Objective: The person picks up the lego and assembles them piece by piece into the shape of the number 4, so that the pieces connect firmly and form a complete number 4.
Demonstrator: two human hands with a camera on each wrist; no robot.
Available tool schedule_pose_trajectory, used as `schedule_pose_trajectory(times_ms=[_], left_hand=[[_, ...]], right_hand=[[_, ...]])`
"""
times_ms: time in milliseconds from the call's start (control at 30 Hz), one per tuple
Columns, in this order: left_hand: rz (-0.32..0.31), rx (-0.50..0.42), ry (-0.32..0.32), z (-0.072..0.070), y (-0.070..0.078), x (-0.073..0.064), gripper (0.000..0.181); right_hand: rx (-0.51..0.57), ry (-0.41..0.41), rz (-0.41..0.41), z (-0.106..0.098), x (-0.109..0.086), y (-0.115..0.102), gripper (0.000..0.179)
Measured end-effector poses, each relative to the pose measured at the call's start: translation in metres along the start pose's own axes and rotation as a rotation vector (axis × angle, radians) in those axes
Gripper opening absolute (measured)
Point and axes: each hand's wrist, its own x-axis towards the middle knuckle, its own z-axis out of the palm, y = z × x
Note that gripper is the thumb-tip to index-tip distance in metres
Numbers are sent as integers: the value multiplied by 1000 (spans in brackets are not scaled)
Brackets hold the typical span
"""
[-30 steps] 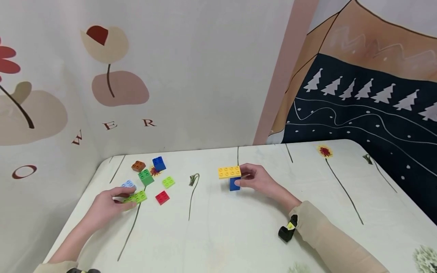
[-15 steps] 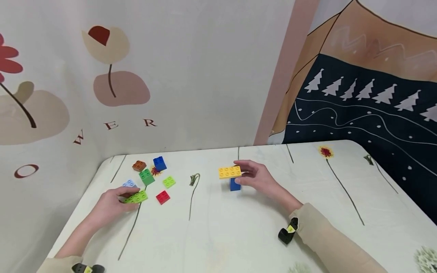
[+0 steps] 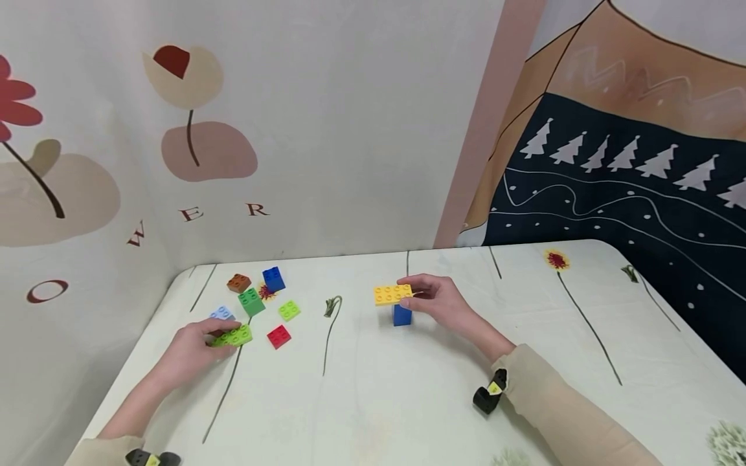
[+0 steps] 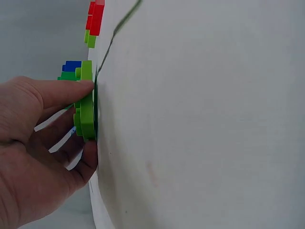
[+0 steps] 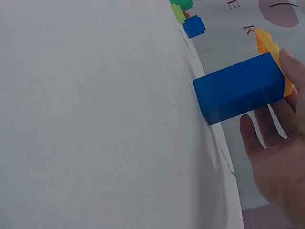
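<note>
On the left of the table my left hand point(image 3: 189, 349) pinches a long lime-green brick point(image 3: 237, 336) between thumb and fingers, low over the cloth. In the left wrist view the thumb covers part of that brick point(image 4: 87, 114). Right of centre, a flat yellow brick point(image 3: 392, 295) caps an upright blue block point(image 3: 402, 315) and juts out to its left. My right hand point(image 3: 440, 301) holds the yellow brick at its right end, thumb in front and fingers behind. In the right wrist view the blue block point(image 5: 238, 88) stands with its base at the cloth.
Near the left hand lie a light-blue brick point(image 3: 222, 313), a green brick point(image 3: 251, 301), a brown brick point(image 3: 238, 283), a blue brick point(image 3: 273, 279), a small lime brick point(image 3: 289, 310) and a red brick point(image 3: 279, 336). A printed curtain point(image 3: 350, 129) hangs behind the table.
My right thumb has shifted up from the blue block to the edge of the yellow brick. The left hand keeps its hold on the lime-green brick, almost unmoved.
</note>
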Motion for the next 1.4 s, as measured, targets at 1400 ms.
schedule_pose_trajectory(times_ms=[1400], left_hand=[[220, -304, -71, 58, 131, 59, 41]], right_hand=[[7, -8, 17, -1, 2, 1, 40]])
